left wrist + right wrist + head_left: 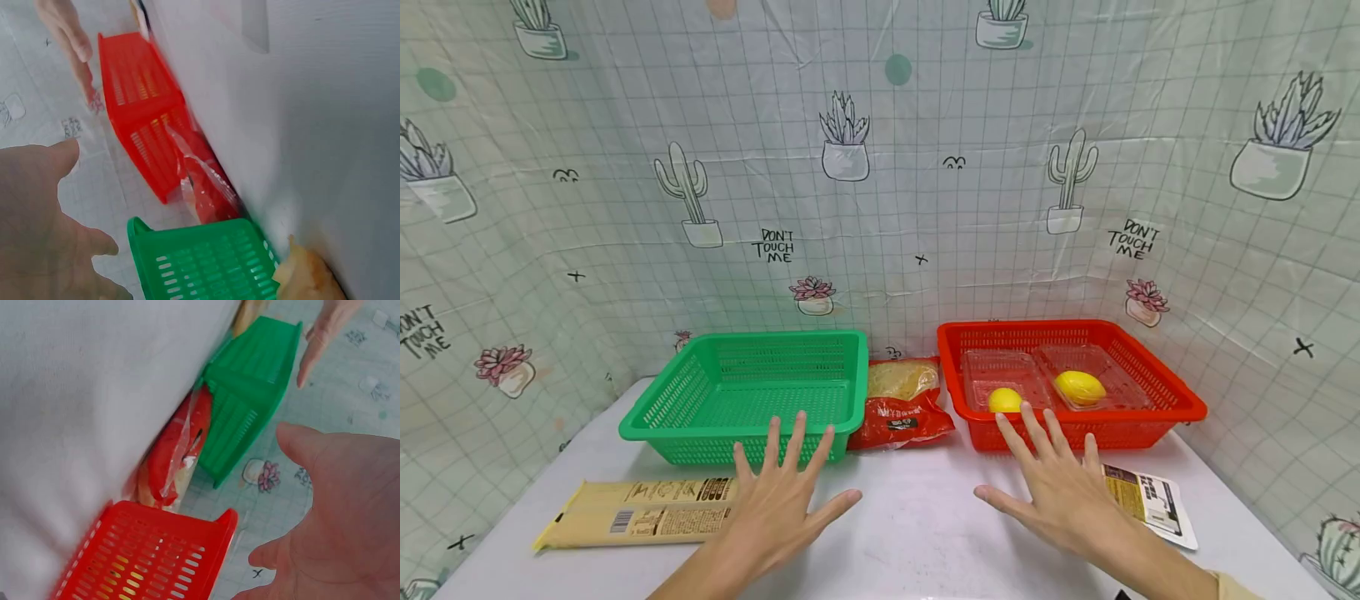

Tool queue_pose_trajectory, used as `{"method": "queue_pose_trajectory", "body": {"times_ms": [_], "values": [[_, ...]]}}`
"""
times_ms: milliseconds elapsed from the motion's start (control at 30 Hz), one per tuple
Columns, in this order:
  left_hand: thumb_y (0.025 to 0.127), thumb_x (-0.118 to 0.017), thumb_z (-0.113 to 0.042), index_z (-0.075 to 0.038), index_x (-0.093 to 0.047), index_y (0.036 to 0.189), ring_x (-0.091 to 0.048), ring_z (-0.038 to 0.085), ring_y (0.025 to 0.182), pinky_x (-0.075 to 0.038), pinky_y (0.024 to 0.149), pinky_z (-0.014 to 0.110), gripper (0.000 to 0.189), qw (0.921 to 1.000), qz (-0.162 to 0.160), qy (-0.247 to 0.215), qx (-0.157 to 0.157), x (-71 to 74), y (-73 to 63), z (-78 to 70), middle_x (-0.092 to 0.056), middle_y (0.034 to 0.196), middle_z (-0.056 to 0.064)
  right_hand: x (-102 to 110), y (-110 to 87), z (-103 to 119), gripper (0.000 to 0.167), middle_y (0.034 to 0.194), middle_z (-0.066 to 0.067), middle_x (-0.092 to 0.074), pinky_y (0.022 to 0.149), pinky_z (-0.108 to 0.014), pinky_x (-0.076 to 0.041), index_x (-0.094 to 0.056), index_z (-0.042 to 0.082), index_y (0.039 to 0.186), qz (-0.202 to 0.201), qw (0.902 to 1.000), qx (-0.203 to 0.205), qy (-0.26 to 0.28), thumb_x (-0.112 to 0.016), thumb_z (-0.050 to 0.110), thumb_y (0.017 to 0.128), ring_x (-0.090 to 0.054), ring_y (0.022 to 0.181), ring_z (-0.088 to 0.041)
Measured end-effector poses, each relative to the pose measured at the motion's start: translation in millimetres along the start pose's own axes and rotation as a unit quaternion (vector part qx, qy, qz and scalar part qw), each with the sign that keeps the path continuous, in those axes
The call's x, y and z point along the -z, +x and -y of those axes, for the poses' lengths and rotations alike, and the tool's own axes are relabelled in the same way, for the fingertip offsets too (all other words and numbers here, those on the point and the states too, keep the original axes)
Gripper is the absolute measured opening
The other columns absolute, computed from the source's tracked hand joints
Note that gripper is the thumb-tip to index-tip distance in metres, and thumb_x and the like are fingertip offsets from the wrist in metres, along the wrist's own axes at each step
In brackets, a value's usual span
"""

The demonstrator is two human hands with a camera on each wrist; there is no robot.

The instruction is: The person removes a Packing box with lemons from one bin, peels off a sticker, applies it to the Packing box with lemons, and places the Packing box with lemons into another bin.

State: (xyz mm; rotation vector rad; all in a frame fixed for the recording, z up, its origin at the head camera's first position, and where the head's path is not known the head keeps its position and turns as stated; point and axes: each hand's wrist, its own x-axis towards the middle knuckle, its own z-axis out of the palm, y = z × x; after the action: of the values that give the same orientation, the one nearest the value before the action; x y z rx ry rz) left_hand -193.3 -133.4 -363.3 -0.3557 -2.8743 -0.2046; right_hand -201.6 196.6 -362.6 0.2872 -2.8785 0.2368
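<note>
although the long tan packet [632, 521] looks light and fairly stiff, its filling may snap, so it calls for a broad hold across the middle; it lies on the desk [910, 533], just on the near side of the green basket [700, 451]. the left grip [775, 517] and right grip [1063, 496] hold nothing, fingers spread. right of the green basket sit a crinkly red bag [898, 412], then a red lattice basket [1127, 432] with smooth yellow fruit [1080, 387].
</note>
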Motion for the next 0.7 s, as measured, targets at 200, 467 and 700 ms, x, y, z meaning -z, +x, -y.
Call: {"method": "queue_pose_trajectory", "body": {"times_ms": [200, 467, 700], "values": [[0.088, -0.036, -0.080, -0.029, -0.029, 0.155, -0.007, 0.044, 0.151, -0.009, 0.106, 0.081, 0.085, 0.9998, -0.013, 0.001, -0.016, -2.0, 16.2, -11.4, -0.015, 0.165, 0.011, 2, 6.5, -6, 0.101, 0.161, -0.020, -0.023, 0.106, -0.080, -0.010, -0.032, 0.019, 0.154, -0.003, 1.0000, 0.004, -0.005, -0.048, 0.084, 0.078, -0.021, 0.145, -0.049], [0.087, -0.034, -0.080, -0.030, -0.025, 0.156, -0.010, 0.043, 0.151, -0.010, 0.109, 0.079, 0.086, 0.9994, -0.013, -0.001, -0.032, -8.4, 46.7, -30.3, -0.017, 0.165, 0.011, 8, 22.4, -17, 0.098, 0.159, -0.024, -0.025, 0.106, -0.079, -0.014, -0.032, 0.017, 0.154, -0.001, 1.0000, -0.003, -0.005, -0.052, 0.078, 0.080, -0.021, 0.144, -0.051], [0.088, -0.036, -0.078, -0.026, -0.032, 0.155, -0.012, 0.043, 0.151, -0.013, 0.110, 0.077, 0.085, 0.9983, -0.014, 0.010, -0.055, -13.1, 80.0, -50.8, -0.019, 0.164, 0.012, 12, 37.5, -30, 0.094, 0.157, -0.027, -0.028, 0.106, -0.079, -0.019, -0.032, 0.014, 0.154, -0.003, 1.0000, 0.001, 0.007, -0.050, 0.076, 0.084, -0.025, 0.142, -0.052]]}}
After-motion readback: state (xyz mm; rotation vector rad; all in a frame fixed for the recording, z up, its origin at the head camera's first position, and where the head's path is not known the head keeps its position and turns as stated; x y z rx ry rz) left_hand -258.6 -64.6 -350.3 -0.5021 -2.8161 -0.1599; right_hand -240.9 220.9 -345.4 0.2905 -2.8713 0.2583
